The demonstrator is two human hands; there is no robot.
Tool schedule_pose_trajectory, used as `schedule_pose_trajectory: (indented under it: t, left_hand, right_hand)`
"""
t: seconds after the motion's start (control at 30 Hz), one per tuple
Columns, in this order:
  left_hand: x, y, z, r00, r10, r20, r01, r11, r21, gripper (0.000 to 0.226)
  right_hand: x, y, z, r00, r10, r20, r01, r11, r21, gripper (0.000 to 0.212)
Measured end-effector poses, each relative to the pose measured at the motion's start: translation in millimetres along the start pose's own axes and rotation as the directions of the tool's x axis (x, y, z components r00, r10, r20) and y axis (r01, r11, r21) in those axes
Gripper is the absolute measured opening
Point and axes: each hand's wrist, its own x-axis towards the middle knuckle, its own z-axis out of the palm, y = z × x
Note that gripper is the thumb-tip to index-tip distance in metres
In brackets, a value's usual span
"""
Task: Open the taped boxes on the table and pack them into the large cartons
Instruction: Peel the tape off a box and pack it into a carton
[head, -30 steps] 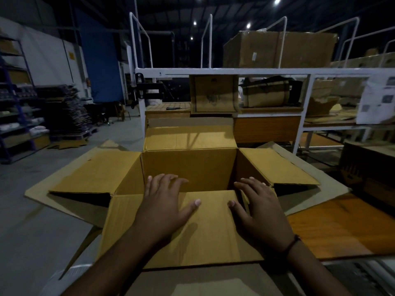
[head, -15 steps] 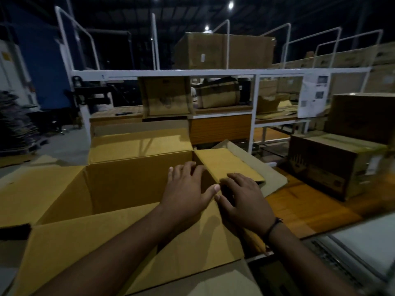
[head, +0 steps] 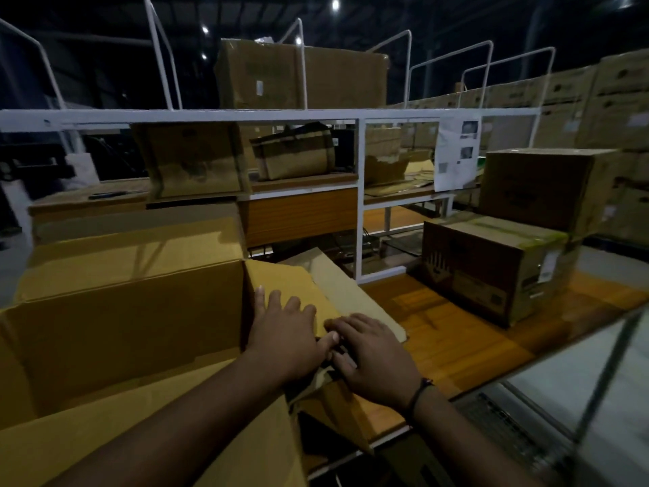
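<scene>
Hands meet at the near right corner of the large open yellow-brown corrugated carton (head: 123,311) in the head view. Our left hand (head: 284,332) lies flat on the carton's right side flap (head: 291,282), fingers straight. Our right hand (head: 375,360), with a dark band (head: 419,391) at the wrist, lies touching it, fingers spread over the flap's near edge. Neither grip is clamped on anything: both are apart and pressing.

We judge the step to be folding this flap outward so the carton's mouth is free. To do it well, we press along the fold line rather than at the tip, crease it firmly, and watch that the carton wall does not buckle inward. The taped brown cardboard box (head: 491,272) we must open stands well apart to the right on the orange wood-grain tabletop (head: 453,332), with a second brown box (head: 541,191) behind and above it.

The tabletop looks smooth, so the carton may slide under a push, and we brace it. Behind stands a white metal rack (head: 246,116) carrying more cartons and a printed paper sheet (head: 456,152). The hall is dim, lit by ceiling spots (head: 335,4), with stacked cartons (head: 597,100) along the right.
</scene>
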Motion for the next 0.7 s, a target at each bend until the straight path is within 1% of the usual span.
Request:
schedule_pose_trajectory:
  t: [0.1,0.2,0.37,0.47,0.57,0.7]
  left_hand:
    - [21,14,-12,1.0,0.006,0.015,-0.005,0.999,-0.036,0.076]
    - [48,36,-26,1.0,0.006,-0.009,-0.007,0.997,-0.083,0.076]
    - [105,91,-48,0.998,0.044,-0.04,-0.049,0.988,-0.147,0.077]
    - [142,131,-58,0.996,0.062,-0.058,-0.072,0.978,-0.195,0.078]
    - [177,174,-63,0.995,0.083,-0.047,-0.092,0.964,-0.251,0.077]
    - [220,230,-67,0.991,0.112,-0.069,-0.129,0.938,-0.322,0.068]
  right_hand:
    - [8,21,-16,0.997,0.025,-0.068,-0.021,0.998,0.057,0.052]
    - [16,49,-37,0.988,0.06,-0.141,-0.049,0.996,0.077,0.049]
    - [21,122,-70,0.953,0.192,-0.236,-0.168,0.979,0.117,0.049]
    - [15,174,-88,0.916,0.273,-0.294,-0.241,0.96,0.139,0.049]
    - [4,228,-102,0.868,0.382,-0.318,-0.358,0.924,0.131,0.048]
    - [-14,296,-115,0.812,0.483,-0.328,-0.467,0.874,0.132,0.051]
